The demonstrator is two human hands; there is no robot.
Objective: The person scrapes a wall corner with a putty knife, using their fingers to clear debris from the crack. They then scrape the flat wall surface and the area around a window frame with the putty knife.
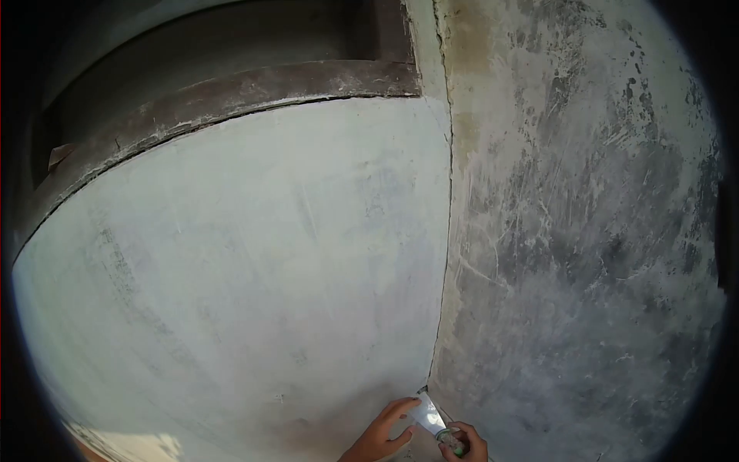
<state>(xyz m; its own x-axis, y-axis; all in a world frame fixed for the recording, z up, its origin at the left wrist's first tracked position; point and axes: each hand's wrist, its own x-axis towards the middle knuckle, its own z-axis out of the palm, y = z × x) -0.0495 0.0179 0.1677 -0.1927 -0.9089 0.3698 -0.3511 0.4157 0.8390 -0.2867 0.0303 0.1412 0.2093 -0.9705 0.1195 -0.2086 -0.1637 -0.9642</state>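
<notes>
Low in the head view, at the foot of the visible wall corner, a putty knife [429, 413] with a wide shiny blade and a greenish handle points up toward the corner seam. My right hand [471, 443] is closed around its handle. To the left of the blade is my left hand [379, 437], thumb and fingers spread, with the index fingertip at the blade's upper left edge and the thumb near its lower part. The blade tip lies close to a small dark gap [423, 390] at the bottom of the seam.
A pale plastered wall [269, 231] fills the left and meets a grey, blotchy, scraped wall [585, 231] at a cracked vertical seam [449, 192]. Above the pale wall runs a worn brown frame [254, 88] around a dark recess. Sunlight falls on a patch [131, 446] at lower left.
</notes>
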